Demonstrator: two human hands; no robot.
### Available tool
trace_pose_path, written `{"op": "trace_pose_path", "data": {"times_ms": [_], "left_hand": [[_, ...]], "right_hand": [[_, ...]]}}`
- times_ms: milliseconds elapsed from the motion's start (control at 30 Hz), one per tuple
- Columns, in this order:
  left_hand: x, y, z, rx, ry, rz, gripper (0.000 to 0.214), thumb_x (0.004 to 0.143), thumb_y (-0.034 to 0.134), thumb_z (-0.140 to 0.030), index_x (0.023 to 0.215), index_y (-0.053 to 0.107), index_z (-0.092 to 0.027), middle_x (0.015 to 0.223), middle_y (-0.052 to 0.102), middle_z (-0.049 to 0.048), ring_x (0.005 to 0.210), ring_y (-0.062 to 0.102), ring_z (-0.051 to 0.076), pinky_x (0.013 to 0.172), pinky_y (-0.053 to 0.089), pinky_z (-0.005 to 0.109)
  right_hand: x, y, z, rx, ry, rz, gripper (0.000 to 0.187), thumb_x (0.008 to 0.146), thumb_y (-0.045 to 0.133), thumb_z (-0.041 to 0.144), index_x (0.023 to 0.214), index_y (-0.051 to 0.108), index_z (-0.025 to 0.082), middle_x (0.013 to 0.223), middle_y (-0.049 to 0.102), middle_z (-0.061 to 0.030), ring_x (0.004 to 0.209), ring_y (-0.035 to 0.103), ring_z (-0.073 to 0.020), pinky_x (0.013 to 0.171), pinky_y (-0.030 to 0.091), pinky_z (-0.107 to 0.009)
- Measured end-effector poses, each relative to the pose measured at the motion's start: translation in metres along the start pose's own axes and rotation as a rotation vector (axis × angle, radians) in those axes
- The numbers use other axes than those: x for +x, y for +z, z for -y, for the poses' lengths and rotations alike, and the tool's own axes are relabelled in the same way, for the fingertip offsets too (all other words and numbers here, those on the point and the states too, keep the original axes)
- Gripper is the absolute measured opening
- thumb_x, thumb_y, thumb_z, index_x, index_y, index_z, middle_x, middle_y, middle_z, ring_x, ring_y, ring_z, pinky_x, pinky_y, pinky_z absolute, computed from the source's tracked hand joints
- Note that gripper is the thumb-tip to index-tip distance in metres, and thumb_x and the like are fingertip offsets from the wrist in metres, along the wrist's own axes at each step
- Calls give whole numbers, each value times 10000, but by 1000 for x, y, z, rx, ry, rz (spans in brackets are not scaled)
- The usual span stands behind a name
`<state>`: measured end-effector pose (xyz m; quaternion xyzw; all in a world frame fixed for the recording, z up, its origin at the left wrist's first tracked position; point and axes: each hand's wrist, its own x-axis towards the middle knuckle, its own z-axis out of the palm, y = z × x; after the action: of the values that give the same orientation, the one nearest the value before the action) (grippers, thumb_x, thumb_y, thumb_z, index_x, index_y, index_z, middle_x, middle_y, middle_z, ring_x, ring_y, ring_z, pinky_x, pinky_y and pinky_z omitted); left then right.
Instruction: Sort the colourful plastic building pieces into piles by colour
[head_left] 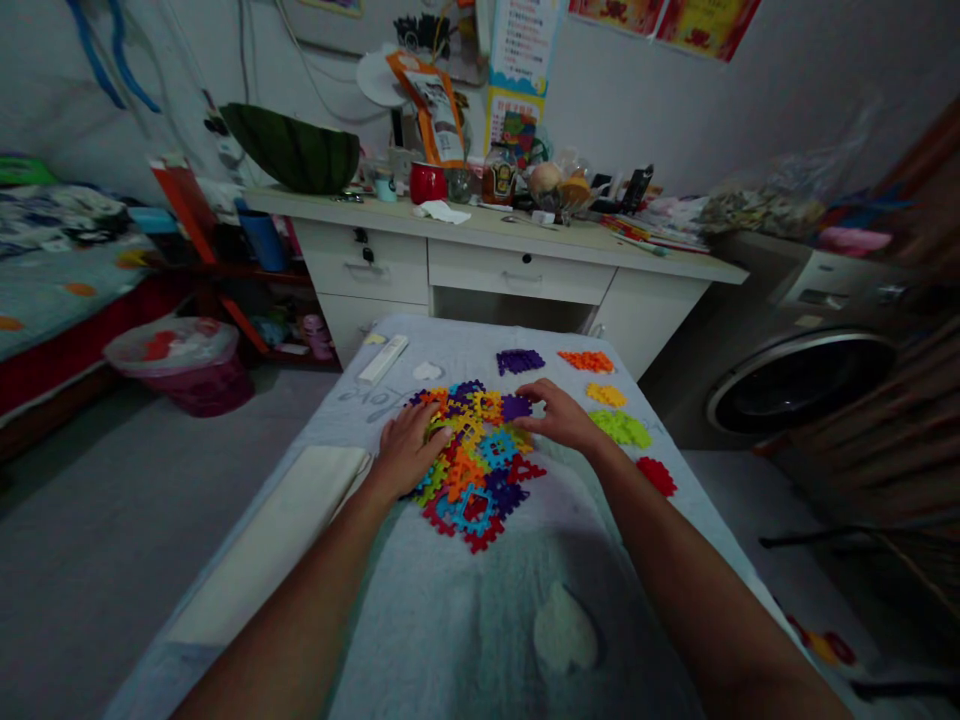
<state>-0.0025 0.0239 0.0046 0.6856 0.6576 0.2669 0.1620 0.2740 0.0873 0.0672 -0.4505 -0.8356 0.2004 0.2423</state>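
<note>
A mixed pile of colourful plastic interlocking tiles lies on a grey cloth-covered table. My left hand rests on the pile's left side, fingers curled over tiles. My right hand reaches the pile's upper right, its fingertips pinching a purple tile. Sorted small heaps lie to the right: purple tiles, orange tiles, yellow tiles, green tiles and red tiles.
A folded cream cloth lies at the table's left edge, and a white remote-like bar at the far left. Beyond stand a cluttered white desk, a washing machine to the right, and a pink bin and a bed on the left.
</note>
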Motion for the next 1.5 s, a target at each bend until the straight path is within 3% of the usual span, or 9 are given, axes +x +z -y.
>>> {"op": "trace_pose_path", "data": {"times_ms": [167,400,567,733,800,933,1000,1200,1500], "left_hand": [[-2,-4,-3,-10,76,54,562,937,382,-521,1401,487,-222,1479,479,113,1409,368,311,1152,247,569],[-5,1,-3,-120,208,58,551,920,406,-543,1333,562,-214,1412,544,109,1354,434,296,1142,306,519],[-5,0,-4,-259,237,27,494,926,416,-529,1280,596,-235,1349,580,94,1301,486,273,1129,342,487],[-4,-4,-3,-411,191,-100,463,936,398,-503,1219,614,-207,1302,573,94,1270,502,242,1131,357,425],[-3,-4,-2,-446,158,-138,447,928,408,-504,1180,629,-208,1261,588,87,1241,518,242,1125,361,420],[-3,-4,-3,-520,80,-158,440,908,420,-517,1131,647,-213,1219,609,76,1203,540,243,1097,390,404],[-3,-4,-3,-543,51,-154,445,891,434,-530,1109,651,-209,1203,618,78,1192,547,248,1089,396,407],[-2,-2,-3,-499,43,-123,426,856,476,-547,1067,655,-223,1186,618,67,1190,553,252,1098,387,410],[-2,1,1,-461,52,-119,426,858,490,-534,1115,649,-233,1200,622,64,1177,570,252,1083,398,416]], "right_hand": [[38,-2,-43,37,307,-294,411,720,745,347,1078,666,162,1051,679,-83,864,624,-192,835,489,-345],[82,13,-69,-49,561,-416,385,703,708,320,1036,675,130,1044,700,-118,994,641,-249,862,467,-331],[89,24,-72,-14,607,-444,356,676,701,280,999,668,135,995,705,-111,979,653,-240,842,470,-305],[68,26,-62,33,494,-530,320,694,643,258,994,665,149,1031,689,-92,998,617,-223,903,460,-341],[52,23,-52,39,446,-435,291,711,624,244,978,673,138,989,690,-85,927,619,-201,859,467,-320],[19,20,-25,56,300,-10,158,777,611,276,833,699,157,759,670,-20,698,583,-144,673,435,-257],[6,22,-14,-19,224,106,155,788,635,297,782,706,159,724,654,-17,687,563,-139,661,411,-253],[-14,31,4,-142,159,23,162,765,707,282,863,709,153,845,631,-44,819,551,-163,752,418,-271],[-28,33,2,361,377,-122,115,696,670,272,750,629,179,668,581,34,614,510,-109,592,408,-226]]}}
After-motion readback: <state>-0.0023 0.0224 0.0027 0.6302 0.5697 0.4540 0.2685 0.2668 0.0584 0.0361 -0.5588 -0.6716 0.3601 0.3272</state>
